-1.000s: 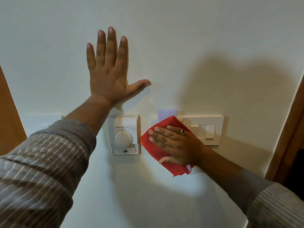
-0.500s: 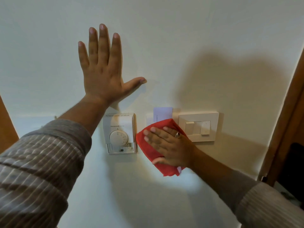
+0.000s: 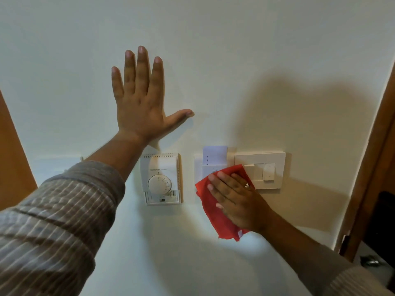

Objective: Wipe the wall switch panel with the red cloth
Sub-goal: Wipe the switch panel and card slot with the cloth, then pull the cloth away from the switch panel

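Observation:
The white wall switch panel [image 3: 268, 170] is mounted on the cream wall right of centre. My right hand [image 3: 237, 199] lies flat on the red cloth [image 3: 215, 214], pressing it to the wall over the panel's lower left corner and the lower part of a white key-card holder [image 3: 214, 161]. The cloth hangs below my palm. My left hand [image 3: 142, 99] is spread flat against the bare wall up and to the left, fingers apart, holding nothing.
A white dial thermostat [image 3: 161, 178] sits on the wall left of the cloth. A wooden door frame [image 3: 376, 159] runs down the right edge, with a dark opening beside it. Another wooden edge [image 3: 12, 154] shows at the far left.
My right hand has slid the red cloth to the right and a little down, uncovering more of the card holder and reaching the switch panel's corner. My left hand stays flat on the wall.

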Motion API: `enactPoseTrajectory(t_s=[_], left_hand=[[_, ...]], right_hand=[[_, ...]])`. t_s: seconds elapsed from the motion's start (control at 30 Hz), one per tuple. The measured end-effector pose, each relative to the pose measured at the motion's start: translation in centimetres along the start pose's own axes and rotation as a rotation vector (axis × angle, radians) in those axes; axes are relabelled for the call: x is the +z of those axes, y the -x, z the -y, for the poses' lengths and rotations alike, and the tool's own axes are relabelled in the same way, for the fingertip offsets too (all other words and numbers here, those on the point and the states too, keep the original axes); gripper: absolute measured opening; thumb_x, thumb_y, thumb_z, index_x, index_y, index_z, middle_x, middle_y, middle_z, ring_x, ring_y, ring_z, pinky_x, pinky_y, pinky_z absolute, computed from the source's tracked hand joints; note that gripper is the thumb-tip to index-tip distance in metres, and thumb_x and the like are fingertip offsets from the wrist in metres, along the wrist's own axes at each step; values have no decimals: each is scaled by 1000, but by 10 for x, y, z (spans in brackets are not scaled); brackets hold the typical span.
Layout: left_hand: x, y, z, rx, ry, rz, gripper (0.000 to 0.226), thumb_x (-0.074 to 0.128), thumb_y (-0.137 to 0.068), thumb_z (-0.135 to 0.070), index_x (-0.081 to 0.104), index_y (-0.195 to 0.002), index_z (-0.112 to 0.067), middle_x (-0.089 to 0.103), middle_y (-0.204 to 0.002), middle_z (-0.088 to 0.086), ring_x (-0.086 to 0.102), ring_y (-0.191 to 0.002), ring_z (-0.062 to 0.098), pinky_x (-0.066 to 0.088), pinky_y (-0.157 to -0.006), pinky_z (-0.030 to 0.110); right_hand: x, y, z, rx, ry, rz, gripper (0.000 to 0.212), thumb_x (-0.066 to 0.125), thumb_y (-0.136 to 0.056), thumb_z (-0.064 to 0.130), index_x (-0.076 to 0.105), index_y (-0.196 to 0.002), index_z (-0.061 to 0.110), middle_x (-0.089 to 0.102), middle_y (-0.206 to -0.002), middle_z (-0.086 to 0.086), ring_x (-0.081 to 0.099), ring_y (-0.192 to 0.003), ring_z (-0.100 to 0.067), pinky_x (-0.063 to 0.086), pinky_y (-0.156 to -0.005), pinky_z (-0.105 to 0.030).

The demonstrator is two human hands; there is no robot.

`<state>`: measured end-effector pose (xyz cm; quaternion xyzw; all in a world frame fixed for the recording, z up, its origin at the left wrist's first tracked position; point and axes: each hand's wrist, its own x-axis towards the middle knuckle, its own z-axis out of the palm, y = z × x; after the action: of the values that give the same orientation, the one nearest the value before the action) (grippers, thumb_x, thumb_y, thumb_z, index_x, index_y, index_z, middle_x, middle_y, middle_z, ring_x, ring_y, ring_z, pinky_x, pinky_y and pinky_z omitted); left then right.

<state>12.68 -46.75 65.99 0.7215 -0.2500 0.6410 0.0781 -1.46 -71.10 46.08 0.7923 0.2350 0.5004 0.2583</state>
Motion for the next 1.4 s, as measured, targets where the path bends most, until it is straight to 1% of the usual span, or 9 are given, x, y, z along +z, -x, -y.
enactPoseTrajectory(t_s=[0.17,0.33,0.53,0.67,0.73,0.83,0.97,1.23,1.4], left_hand=[[-20,3,-7,-29,41,150,123,33,-79,-95,14,-161,-5,13,-167,31,12,-154,52,9,-122,70],[-61,60,-30,-187,378,250,110,43,-83,-80,24,-159,-3,11,-167,31,9,-156,47,13,-125,62],[-111,166,-74,-359,1002,473,89,73,-82,-56,32,-157,-29,30,-162,-18,27,-148,-8,23,-109,-2],[-117,142,-57,-502,1138,531,31,74,-84,-38,62,-112,-42,67,-102,-25,62,-93,-13,44,-77,4],[-122,137,-41,-566,1247,594,11,71,-92,-34,69,-102,-37,74,-96,-15,68,-88,-6,51,-80,16],[-137,142,-25,-710,1524,683,14,65,-99,-26,74,-110,-30,79,-108,-5,75,-100,13,60,-86,30],[-151,167,0,-901,1675,803,19,58,-103,-25,77,-106,-27,81,-106,0,76,-100,18,61,-79,24],[-161,265,53,-1159,1581,944,22,52,-105,-34,73,-108,-27,81,-100,-9,77,-93,9,57,-67,13],[-151,345,72,-1330,1438,986,22,51,-106,-35,71,-112,-28,81,-102,-9,77,-94,9,59,-69,16]], right_hand=[[-18,-27,9,138,11,-104,27,48,-105,14,70,-120,10,69,-121,-11,58,-118,-33,51,-93,-47],[-37,-43,10,235,-13,-101,26,49,-102,12,73,-110,8,70,-97,-10,57,-93,-31,46,-79,-41],[-87,-91,7,238,-318,-74,19,63,-91,1,73,-107,1,63,-90,-17,63,-78,-35,53,-67,-42],[-123,-133,10,236,-450,-103,22,65,-89,3,71,-111,-1,60,-97,-20,63,-84,-32,54,-75,-38],[-133,-146,15,344,-465,-104,30,68,-90,11,67,-120,4,59,-104,-17,62,-92,-28,56,-80,-39],[-136,-145,40,887,-588,-75,57,77,-85,38,55,-135,20,58,-119,-4,59,-102,-15,53,-86,-30],[-124,-125,131,1529,-1248,25,29,69,-89,50,69,-106,26,76,-107,2,73,-97,-15,59,-86,-35],[-101,-129,252,1729,-1230,47,20,57,-100,37,67,-107,21,74,-101,1,71,-92,-19,59,-87,-47],[-70,-118,318,1745,-1267,187,18,52,-102,37,63,-110,26,71,-103,5,69,-92,-13,59,-82,-35]])
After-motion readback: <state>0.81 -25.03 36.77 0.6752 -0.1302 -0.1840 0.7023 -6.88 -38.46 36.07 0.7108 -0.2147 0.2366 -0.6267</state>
